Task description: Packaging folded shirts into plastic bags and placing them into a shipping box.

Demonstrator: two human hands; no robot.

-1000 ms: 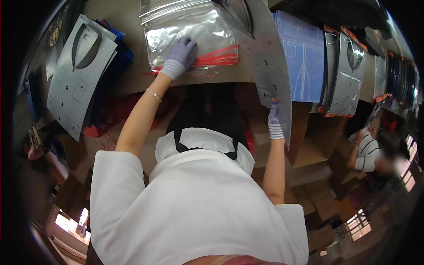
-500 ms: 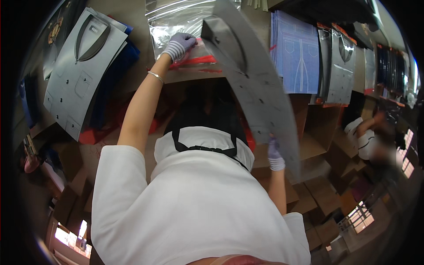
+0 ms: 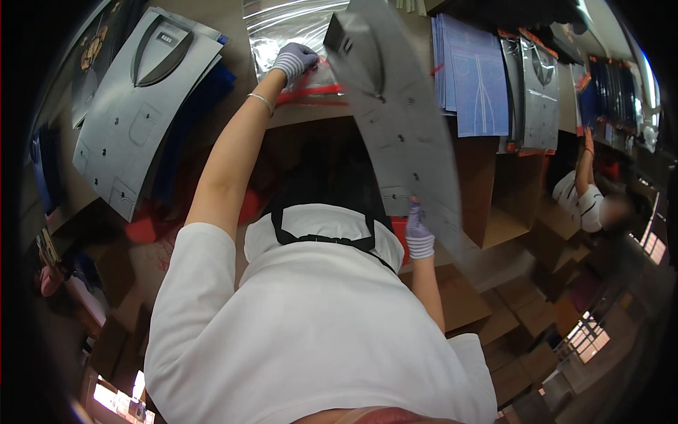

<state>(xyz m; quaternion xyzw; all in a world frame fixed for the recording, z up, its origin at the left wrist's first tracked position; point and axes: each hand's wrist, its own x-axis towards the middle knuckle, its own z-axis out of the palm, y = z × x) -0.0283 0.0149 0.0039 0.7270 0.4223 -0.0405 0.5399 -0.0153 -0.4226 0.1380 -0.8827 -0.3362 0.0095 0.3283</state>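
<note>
My left hand [image 3: 296,62], in a purple glove with a striped cuff, pinches the near edge of a clear plastic bag [image 3: 291,28] with a red strip along it. Beside it, a large grey sheet [image 3: 399,124] printed as a buttoned shirt with a dark collar hangs tilted over the table's near edge. Its far end lies over the right part of the bag; whether it is inside, I cannot tell. My right hand [image 3: 419,230], gloved alike, grips the sheet's lower end, the fingers partly hidden. The sheet is slightly blurred.
A stack of grey shirt-printed sheets [image 3: 134,106] lies on the left, over dark blue ones [image 3: 205,92]. To the right are blue jeans-printed sheets [image 3: 480,85] and bagged grey ones [image 3: 540,92]. Cardboard boxes [image 3: 515,205] stand below; another person [image 3: 583,198] is at far right.
My right hand has moved left and slightly up with the grey sheet, which hangs more steeply. My left hand stays at the bag's edge. The other person's arm has moved up.
</note>
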